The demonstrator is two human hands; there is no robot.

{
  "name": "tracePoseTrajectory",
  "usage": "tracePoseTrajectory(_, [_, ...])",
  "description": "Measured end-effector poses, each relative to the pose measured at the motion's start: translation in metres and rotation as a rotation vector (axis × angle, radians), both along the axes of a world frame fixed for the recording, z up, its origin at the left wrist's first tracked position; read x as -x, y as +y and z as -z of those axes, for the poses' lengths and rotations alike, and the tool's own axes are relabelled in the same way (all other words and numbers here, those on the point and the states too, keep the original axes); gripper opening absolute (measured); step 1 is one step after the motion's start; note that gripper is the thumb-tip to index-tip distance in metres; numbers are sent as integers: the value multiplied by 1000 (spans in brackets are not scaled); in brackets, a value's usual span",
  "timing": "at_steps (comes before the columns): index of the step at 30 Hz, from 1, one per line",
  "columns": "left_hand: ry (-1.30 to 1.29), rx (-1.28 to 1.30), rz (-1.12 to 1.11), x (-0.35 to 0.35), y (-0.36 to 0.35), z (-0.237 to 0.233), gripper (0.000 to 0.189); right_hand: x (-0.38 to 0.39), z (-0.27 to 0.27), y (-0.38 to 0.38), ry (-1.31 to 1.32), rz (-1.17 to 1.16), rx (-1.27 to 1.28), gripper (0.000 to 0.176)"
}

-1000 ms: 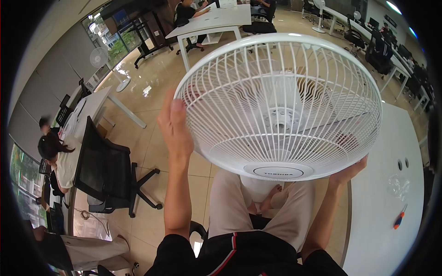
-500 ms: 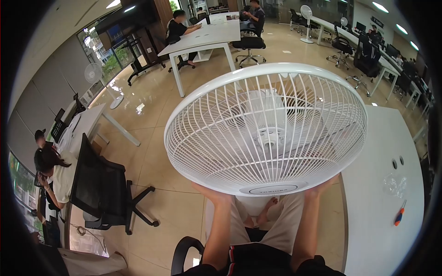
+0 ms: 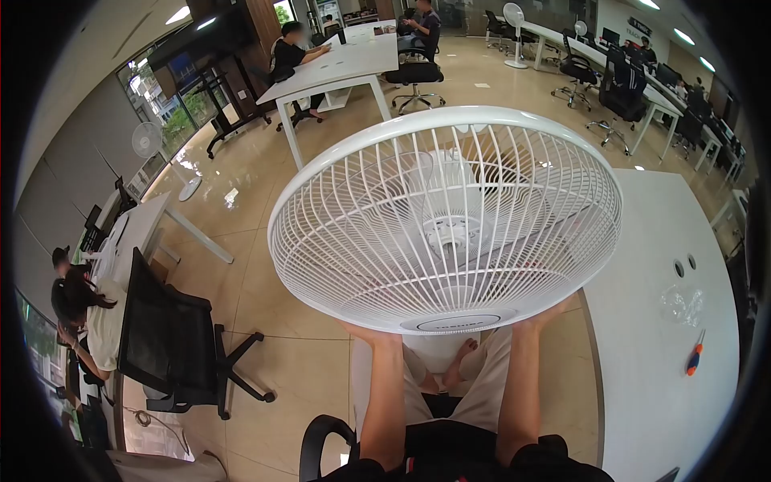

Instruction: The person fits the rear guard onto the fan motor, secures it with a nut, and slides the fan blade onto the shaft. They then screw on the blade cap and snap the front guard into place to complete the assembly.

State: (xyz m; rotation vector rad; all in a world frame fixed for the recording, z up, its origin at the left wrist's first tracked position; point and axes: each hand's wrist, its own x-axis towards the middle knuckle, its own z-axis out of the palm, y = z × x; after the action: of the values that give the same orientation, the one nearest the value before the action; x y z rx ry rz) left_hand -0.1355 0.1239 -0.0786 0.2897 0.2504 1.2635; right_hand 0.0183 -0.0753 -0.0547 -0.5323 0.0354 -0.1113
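Note:
A round white fan guard (image 3: 361,241) fills the middle of the view, tilted, with an oval brand badge (image 3: 456,320) at its near side. Through its wires show a white hub (image 3: 446,233) and part of a fan blade. My left hand (image 3: 368,331) grips the near left edge of the guard from below. On the near right edge, my right hand (image 3: 548,315) holds it the same way. Most fingers of both hands are hidden behind the guard. Something white, partly covered, stands under it between my legs.
On the white table (image 3: 642,402) at my right lie an orange-and-blue screwdriver (image 3: 695,357) and crumpled clear plastic (image 3: 683,304). A black office chair (image 3: 173,337) stands at left, near a seated person (image 3: 100,321). Farther back are a white table (image 3: 345,68), seated people and standing fans.
The guard sits slightly farther left and higher in view, both hands still on it. The room has shifted mostly left in view, and the hub and blade look slightly turned behind the wires.

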Motion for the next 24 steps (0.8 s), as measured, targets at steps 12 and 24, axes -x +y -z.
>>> tracePoseTrajectory(12, [124,23,-4,-2,-25,22,74,14,96,44,85,-167,-134,70])
tracePoseTrajectory(24, [97,204,198,-35,-43,35,70,28,60,64,113,-46,-206,56])
